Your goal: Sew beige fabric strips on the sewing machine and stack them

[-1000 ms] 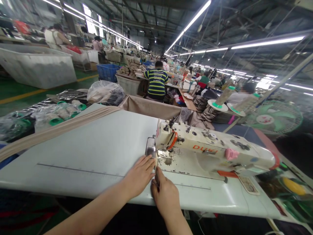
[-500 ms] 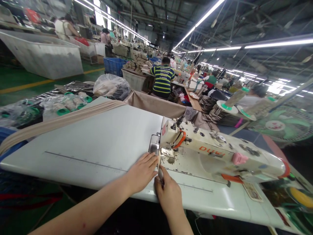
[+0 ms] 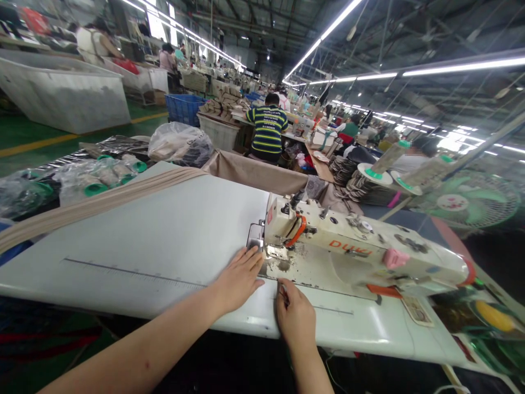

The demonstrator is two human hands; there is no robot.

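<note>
My left hand (image 3: pixel 240 279) lies flat on the white sewing table (image 3: pixel 164 235), fingers stretched out, its fingertips beside the metal needle plate (image 3: pixel 255 243). My right hand (image 3: pixel 295 314) rests on the table just in front of the base of the cream sewing machine (image 3: pixel 353 257). Its fingers are curled together in a pinch, and what they hold is hidden. A long beige fabric strip (image 3: pixel 94 205) runs across the table's far left edge, away from both hands.
Bagged thread cones (image 3: pixel 94 178) lie left of the table. A beige cloth (image 3: pixel 254 169) hangs over the back edge. Thread cones on a stand (image 3: pixel 375 167) and a green fan (image 3: pixel 471 200) are at the right. A person in a striped shirt (image 3: pixel 266 128) sits further back.
My right hand has slid to the right, away from my left hand, along the machine's base. My left hand has stayed flat by the needle plate.
</note>
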